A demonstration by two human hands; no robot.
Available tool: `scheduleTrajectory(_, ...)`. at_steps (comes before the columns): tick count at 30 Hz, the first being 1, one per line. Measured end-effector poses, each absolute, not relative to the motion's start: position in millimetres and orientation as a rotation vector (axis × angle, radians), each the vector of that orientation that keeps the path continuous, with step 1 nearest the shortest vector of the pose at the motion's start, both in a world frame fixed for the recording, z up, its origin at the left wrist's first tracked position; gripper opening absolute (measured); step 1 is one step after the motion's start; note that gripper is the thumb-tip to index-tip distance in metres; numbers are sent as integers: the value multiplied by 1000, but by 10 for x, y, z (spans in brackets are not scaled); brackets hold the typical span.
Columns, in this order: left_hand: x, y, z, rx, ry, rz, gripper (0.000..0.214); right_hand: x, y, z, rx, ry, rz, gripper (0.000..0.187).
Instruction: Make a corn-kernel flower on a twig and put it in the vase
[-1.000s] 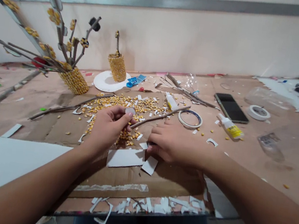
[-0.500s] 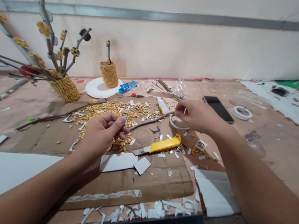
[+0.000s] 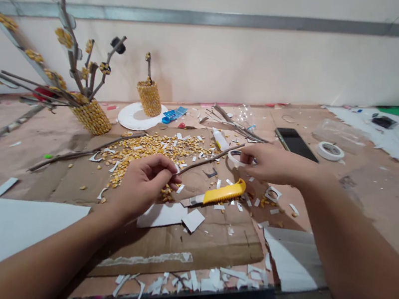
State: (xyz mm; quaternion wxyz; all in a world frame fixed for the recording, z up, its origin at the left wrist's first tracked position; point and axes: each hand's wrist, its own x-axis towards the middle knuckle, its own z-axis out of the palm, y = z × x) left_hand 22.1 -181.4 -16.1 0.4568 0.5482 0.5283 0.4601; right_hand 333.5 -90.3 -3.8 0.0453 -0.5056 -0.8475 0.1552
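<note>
My left hand (image 3: 149,179) pinches a small white piece (image 3: 177,168), mostly hidden by the fingertips, above loose corn kernels (image 3: 146,148). My right hand (image 3: 276,164) is closed, its fingers curled downward at the edge of a white ring-shaped item (image 3: 234,158); whatever is between the fingertips is hidden. Between the hands, a thin twig (image 3: 210,160) slants across the cardboard (image 3: 222,244). Nearer to me lies a yellow utility knife (image 3: 223,193) with its blade out, beside cut white card pieces (image 3: 194,220). A glue bottle (image 3: 220,139) rests behind the twig.
At the left stands a kernel-covered pot (image 3: 93,117) with tall branches. A smaller kernel-covered pot (image 3: 149,98) is on a white disc (image 3: 129,117). A phone (image 3: 296,143) and tape roll (image 3: 330,151) lie right. White scraps (image 3: 208,282) litter the front edge.
My right hand has lowered slightly, its fingers now curled down by the white ring. My left hand stays pinched around the white piece. The whole view has shifted a little.
</note>
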Motion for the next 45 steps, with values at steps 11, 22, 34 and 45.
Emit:
scheduleTrajectory(11,271,-2003,-164,2112,1358,1147,9,2689,-1499,121,-734,-2495,214,14)
scheduleTrajectory(22,357,-2071,-228,2251,1390,1289,7,2457,-1628,-57,-626,-2416,-46,26)
scheduleTrajectory(34,323,-2078,-137,2173,1338,1264,11,2543,-1524,-41,-562,-2461,-53,24)
scheduleTrajectory(45,324,-2118,-222,1675,1207,1368,5,2579,-1545,1,-595,-2331,-71,20)
